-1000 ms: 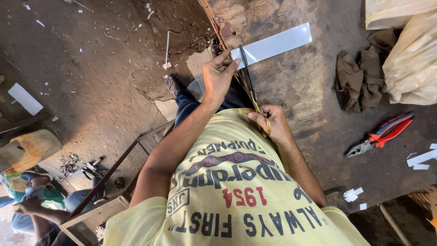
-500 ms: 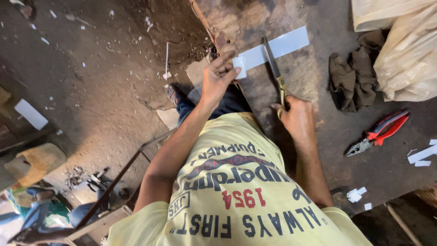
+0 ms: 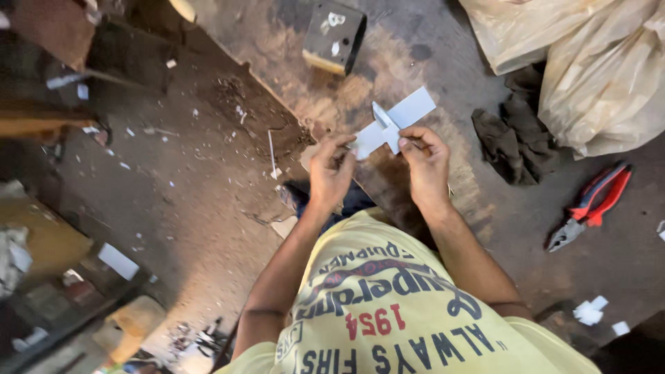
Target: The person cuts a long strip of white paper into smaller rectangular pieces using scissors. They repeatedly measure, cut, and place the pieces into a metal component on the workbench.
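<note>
We're looking down at 2 hands near frame centre, both on 1 pale metal strip [image 3: 395, 125]. Our left hand [image 3: 331, 173] has its grip pinched on the strip's lower-left end; the right hand [image 3: 424, 161] has its grip closed on the middle, thumb on top. The strip slants up to the right, w/ a short flap sticking up at mid-length, held just above the worn desk [image 3: 388, 62]. Upper centre: a dark metal block [image 3: 334, 36]. Right of the hands: a dark rag [image 3: 511, 138], then pale plastic bags [image 3: 596, 76] in the upper right. Red-handled pliers [image 3: 593, 204] lie at right, well apart. White scraps [image 3: 590, 312] sit lower right.
</note>
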